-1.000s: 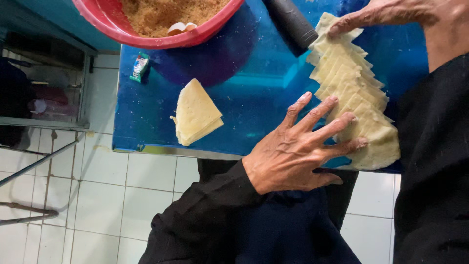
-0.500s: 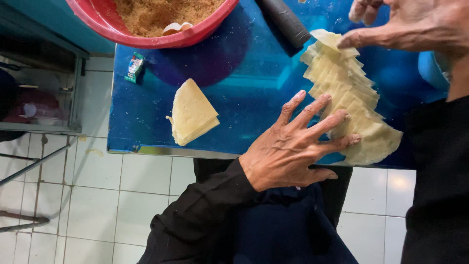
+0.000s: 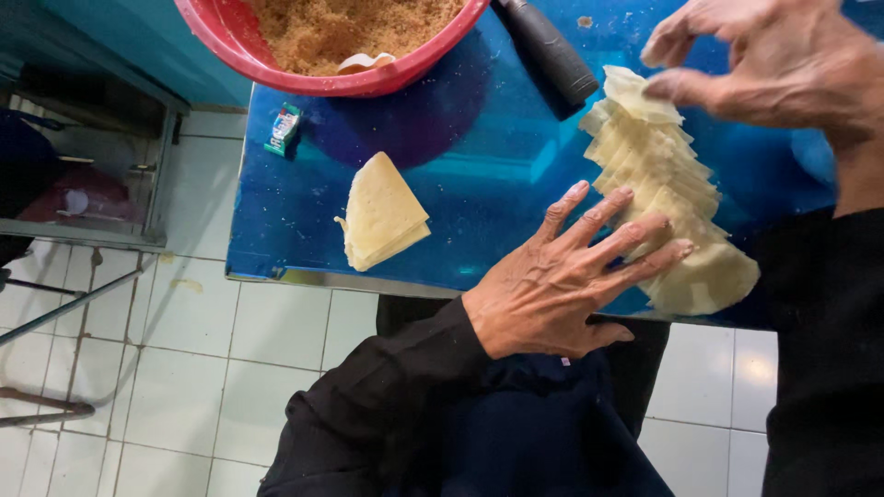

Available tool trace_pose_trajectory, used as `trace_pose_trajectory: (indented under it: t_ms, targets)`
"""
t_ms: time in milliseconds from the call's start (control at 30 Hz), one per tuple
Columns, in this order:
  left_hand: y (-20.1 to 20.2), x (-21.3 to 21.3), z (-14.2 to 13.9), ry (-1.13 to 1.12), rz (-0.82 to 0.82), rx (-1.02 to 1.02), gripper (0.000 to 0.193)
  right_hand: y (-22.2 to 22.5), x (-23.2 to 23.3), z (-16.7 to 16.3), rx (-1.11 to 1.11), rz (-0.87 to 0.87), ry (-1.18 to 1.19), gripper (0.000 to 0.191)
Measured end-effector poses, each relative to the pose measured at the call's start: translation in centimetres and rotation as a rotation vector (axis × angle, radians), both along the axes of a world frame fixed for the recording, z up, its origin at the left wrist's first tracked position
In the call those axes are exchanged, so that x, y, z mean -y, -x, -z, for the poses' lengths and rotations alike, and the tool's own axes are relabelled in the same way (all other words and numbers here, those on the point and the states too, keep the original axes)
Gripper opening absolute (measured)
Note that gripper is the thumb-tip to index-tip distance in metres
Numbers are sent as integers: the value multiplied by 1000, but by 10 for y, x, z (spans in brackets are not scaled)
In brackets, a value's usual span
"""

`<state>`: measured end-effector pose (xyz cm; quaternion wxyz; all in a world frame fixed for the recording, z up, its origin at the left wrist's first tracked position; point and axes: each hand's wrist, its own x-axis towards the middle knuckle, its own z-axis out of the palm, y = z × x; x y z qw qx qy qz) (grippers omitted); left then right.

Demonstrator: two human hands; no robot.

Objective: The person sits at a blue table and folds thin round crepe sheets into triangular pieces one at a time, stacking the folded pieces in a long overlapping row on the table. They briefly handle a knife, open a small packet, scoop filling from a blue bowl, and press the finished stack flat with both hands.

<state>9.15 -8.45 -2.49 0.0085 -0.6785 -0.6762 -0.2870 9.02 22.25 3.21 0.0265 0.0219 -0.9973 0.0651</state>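
A fanned row of pale thin dough sheets (image 3: pixel 663 184) lies on the blue table top (image 3: pixel 479 184). My left hand (image 3: pixel 571 276) rests flat on the near part of the row, fingers spread, gripping nothing. My right hand (image 3: pixel 773 64) hovers curled over the far end of the row. Its thumb tip touches the far sheet and its forefinger is raised clear of it. A separate small stack of folded triangular sheets (image 3: pixel 382 213) lies to the left, away from both hands.
A red bowl (image 3: pixel 276 69) of brown crumbly filling stands at the far edge with a pale scoop in it. A black cylindrical handle (image 3: pixel 548 51) lies beside the row. A small green packet (image 3: pixel 284 129) sits at the table's left edge. White tiled floor lies below.
My right hand has opened from a pinch on the far sheet to curled fingers with only the thumb touching. My left hand stays pressed on the row.
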Motion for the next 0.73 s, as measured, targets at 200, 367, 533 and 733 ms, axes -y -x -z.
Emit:
trace_pose_trajectory:
  t_ms: [200, 367, 533, 733]
  targets:
    - [-3, 1, -2, 46, -20, -10, 103, 10, 17, 10, -125, -160, -248, 68]
    - [-6, 5, -5, 58, -62, -21, 102, 2, 33, 15, -226, -168, -116, 67]
    - [-10, 13, -4, 20, -89, -20, 98, -10, 41, 16, -207, -88, -2, 43]
    - [16, 24, -16, 1, -124, -59, 92, -4, 20, 19, -92, 85, 338, 30]
